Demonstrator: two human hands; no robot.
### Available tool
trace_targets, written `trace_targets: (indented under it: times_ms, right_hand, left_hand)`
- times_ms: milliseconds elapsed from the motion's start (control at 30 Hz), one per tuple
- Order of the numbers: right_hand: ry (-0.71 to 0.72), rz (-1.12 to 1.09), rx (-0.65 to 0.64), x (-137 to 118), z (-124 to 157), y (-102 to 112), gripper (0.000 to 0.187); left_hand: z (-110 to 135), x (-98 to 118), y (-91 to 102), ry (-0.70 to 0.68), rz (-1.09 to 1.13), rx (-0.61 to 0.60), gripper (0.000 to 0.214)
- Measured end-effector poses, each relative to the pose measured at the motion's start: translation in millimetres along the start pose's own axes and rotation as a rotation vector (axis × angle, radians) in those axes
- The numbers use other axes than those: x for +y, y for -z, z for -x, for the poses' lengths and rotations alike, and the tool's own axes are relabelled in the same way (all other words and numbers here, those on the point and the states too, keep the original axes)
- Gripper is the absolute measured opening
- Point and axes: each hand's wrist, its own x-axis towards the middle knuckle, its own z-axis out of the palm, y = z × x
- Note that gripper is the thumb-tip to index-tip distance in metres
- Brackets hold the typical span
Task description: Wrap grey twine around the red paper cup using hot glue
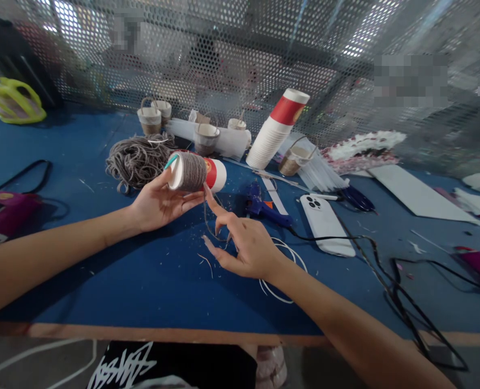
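Note:
My left hand [159, 200] is closed around a paper cup [220, 175] lying on its side in the air. Grey yarn [193, 172] is wound in close rows around the cup's middle; its white and red part stays bare at the right. My right hand [243, 243] is open, thumb and index finger apart. Its index fingertip touches the cup at the edge of the winding. A loose yarn strand [206, 219] hangs from there and curves toward the right hand's curled fingers, where its course is partly hidden. Behind the cup lies a tangled yarn pile [136, 159].
A blue glue gun [259, 205] and white phone [326, 224] lie right of the hands, with a black cable crossing the phone. At the back stand a leaning stack of cups [274, 132] and several small yarn-wrapped cups [206, 139]. A perforated metal panel [223, 59] rises behind.

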Motion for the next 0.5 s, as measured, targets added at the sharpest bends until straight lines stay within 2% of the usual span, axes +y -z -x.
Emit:
trace_targets:
  times_ms: [67, 167, 267, 333, 400, 500]
  right_hand:
    - [0.047, 0.042, -0.001, 0.1, -0.6, -0.8, 0.020]
    - [0.148, 0.094, 0.002, -0.8, -0.3, -2.1, 0.034]
    - [0.189, 0.035, 0.118, -3.0, 2.7, -2.2, 0.022]
    - [0.139, -0.072, 0.259, -4.6, 4.9, -1.6, 0.012]
    - [0.054, -0.198, 0.369, -5.0, 6.1, -1.4, 0.014]
    - [-0.023, -0.337, 0.343, -2.1, 5.6, -2.7, 0.020]
  left_hand:
    - [-0.5, 1.6, 0.8, 0.031, -0.028, -0.052, 0.057]
    - [-0.8, 3.3, 0.5, 0.064, -0.042, -0.103, 0.064]
    - [-0.9, 2.8, -0.7, 0.056, -0.003, -0.102, 0.062]
    - [-1.3, 1.0, -1.3, 0.041, 0.011, -0.110, 0.061]
    - [-2.1, -1.5, -1.5, 0.009, 0.012, -0.150, 0.062]
    - [-3.0, -4.0, -2.0, -0.019, 0.009, -0.200, 0.060]
